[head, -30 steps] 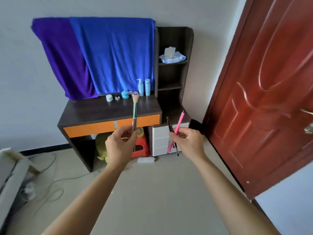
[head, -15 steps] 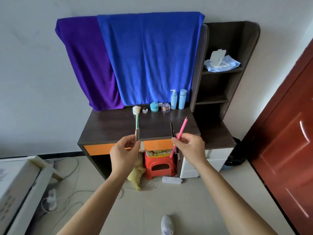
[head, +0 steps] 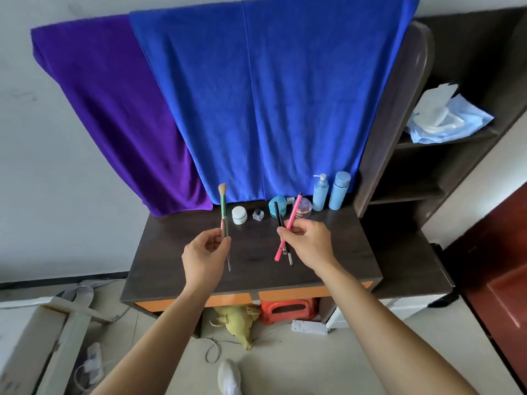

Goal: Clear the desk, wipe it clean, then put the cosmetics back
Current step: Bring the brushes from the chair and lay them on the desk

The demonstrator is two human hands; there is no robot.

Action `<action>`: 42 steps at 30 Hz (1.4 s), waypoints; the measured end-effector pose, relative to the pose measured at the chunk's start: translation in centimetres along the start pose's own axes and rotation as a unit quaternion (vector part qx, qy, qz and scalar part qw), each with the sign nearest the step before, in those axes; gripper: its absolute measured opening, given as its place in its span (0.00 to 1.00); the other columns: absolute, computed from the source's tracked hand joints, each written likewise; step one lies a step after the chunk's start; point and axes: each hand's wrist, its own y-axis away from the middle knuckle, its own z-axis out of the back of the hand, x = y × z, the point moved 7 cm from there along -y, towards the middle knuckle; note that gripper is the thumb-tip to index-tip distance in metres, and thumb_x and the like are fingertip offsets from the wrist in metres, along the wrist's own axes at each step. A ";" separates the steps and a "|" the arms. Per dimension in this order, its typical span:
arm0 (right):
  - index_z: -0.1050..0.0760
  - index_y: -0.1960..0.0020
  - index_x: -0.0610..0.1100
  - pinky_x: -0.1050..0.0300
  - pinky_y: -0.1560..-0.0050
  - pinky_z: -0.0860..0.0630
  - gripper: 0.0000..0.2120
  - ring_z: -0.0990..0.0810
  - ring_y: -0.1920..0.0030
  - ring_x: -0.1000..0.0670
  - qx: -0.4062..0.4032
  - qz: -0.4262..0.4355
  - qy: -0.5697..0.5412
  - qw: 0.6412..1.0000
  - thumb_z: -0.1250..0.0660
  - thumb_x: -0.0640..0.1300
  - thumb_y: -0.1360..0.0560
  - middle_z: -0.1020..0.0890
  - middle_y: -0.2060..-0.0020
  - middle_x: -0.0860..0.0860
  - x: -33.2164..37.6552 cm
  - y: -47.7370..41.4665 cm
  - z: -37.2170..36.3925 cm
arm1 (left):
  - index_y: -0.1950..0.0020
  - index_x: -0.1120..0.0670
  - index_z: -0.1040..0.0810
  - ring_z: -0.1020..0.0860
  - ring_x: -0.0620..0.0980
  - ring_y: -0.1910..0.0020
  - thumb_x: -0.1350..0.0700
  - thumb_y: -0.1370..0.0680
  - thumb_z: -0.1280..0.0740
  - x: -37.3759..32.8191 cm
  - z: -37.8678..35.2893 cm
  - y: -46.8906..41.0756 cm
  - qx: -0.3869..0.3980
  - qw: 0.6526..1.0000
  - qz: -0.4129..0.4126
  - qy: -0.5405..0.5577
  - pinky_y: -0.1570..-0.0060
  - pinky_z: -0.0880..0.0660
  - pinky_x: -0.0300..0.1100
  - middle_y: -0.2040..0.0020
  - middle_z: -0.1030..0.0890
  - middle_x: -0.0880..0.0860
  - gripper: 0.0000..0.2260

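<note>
1 brush, 2 pencils, 6 containers

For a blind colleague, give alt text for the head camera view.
Above a dark wooden desk, the left hand pinches a green-handled makeup brush upright; the right hand grips a pink pencil and thin dark tools. Small round jars and two pale blue bottles line the back edge.

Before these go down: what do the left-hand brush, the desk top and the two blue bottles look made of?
Brush: tan bristles, natural or synthetic unclear; glossy green handle, probably painted wood or plastic, with a thin metal-looking tail. Desk top: matte dark wood-grain board, likely laminate. Pump bottle and capped bottle: smooth pale-blue plastic by their soft sheen.
</note>
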 end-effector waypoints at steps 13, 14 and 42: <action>0.19 0.65 0.57 0.73 0.62 0.30 0.06 0.19 0.63 0.65 0.004 -0.209 0.105 0.972 0.24 0.51 0.32 0.17 0.69 0.62 -8.8 -9.6 -12.1 | 0.56 0.46 0.16 0.20 0.40 0.62 0.56 0.27 0.27 14.6 -5.6 -14.0 0.162 0.973 0.122 -0.112 0.60 0.27 0.34 0.64 0.17 0.43 0.05; 0.19 0.65 0.56 0.72 0.61 0.29 0.06 0.19 0.63 0.64 0.003 -0.229 0.104 0.968 0.24 0.51 0.32 0.16 0.69 0.61 -9.6 -9.8 -12.9 | 0.56 0.47 0.16 0.19 0.43 0.62 0.57 0.27 0.28 15.4 -6.2 -14.6 0.176 0.968 0.128 -0.124 0.58 0.26 0.37 0.64 0.17 0.44 0.04; 0.30 0.27 0.47 0.49 0.36 0.25 0.24 0.22 0.38 0.46 0.071 -0.238 0.218 0.944 0.35 0.53 0.20 0.26 0.33 0.45 -12.4 -11.6 -12.0 | 0.27 0.54 0.30 0.37 0.58 0.26 0.44 0.22 0.33 15.1 -6.3 -18.6 0.146 0.942 0.039 -0.298 0.30 0.36 0.54 0.25 0.32 0.56 0.26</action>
